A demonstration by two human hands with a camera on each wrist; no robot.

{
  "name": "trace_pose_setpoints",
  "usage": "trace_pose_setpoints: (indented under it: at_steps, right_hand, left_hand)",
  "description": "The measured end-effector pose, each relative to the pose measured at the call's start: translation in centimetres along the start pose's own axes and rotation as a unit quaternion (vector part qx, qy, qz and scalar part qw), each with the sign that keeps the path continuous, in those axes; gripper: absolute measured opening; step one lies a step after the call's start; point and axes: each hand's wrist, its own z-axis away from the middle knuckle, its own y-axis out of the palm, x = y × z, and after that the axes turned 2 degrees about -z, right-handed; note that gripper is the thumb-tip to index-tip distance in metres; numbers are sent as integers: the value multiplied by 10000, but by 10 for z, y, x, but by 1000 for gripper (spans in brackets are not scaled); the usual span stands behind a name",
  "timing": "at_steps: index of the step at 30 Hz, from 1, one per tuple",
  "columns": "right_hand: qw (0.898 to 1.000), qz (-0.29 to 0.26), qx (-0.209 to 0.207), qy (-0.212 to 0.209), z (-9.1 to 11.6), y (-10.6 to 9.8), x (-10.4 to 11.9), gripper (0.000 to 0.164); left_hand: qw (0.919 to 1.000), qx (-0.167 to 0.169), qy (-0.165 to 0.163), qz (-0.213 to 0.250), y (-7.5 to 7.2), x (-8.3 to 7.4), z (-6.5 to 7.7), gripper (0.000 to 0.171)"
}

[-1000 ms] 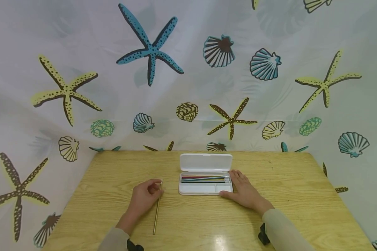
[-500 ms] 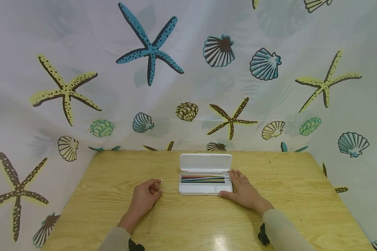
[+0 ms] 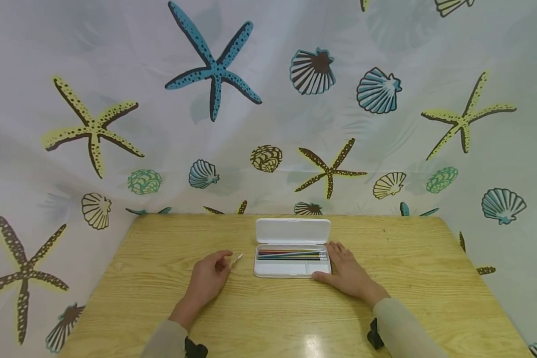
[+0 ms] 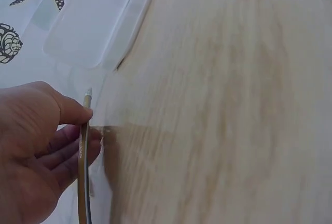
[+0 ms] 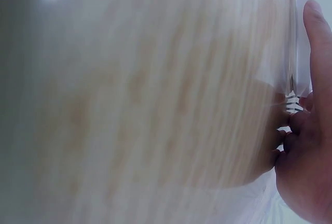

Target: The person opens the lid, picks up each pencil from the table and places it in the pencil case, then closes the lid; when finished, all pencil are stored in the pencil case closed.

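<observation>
My left hand (image 3: 210, 276) pinches a gold pencil (image 4: 84, 167) between thumb and forefinger, close below its white eraser end. Left of an open white pencil case (image 3: 279, 270), that hand holds the pencil tilted, the eraser end pointing toward the case. Most of the pencil's length is hidden behind the hand in the head view. My right hand (image 3: 351, 273) rests against the case's right end, thumb on the front corner and straight fingers along the side. Several coloured pencils (image 3: 288, 255) lie in the case's rear compartment.
The case's lid (image 3: 293, 231) stands raised at the back. Under everything is a wooden table (image 3: 268, 318), with a patterned cloth (image 3: 268, 119) hanging behind it and at both sides.
The gold pencil has turned in my left hand: its lower end swung left out of sight behind the hand, and its eraser end now leans right toward the case. The right hand stays put.
</observation>
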Motion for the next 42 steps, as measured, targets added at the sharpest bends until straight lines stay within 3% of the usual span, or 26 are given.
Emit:
trace_pose_setpoints:
  at_steps: [6,16,26,42]
  right_hand:
    - [10000,22,14,-6,0,0,1,110]
    - [10000,0,45,33,0,0,0,111]
    - [10000,7,4,17,0,-1,2,111]
    - [10000,-4,71,24,1,-3,1,110]
  left_hand:
    - [9995,-44,124,273,-1,-6,-2,37]
    - [9987,283,-204,382,-3,-15,-4,26]
    - [9991,344,-1,249,-3,-28,-10,19]
    - [9956,719,474,380,13,-52,-31,16]
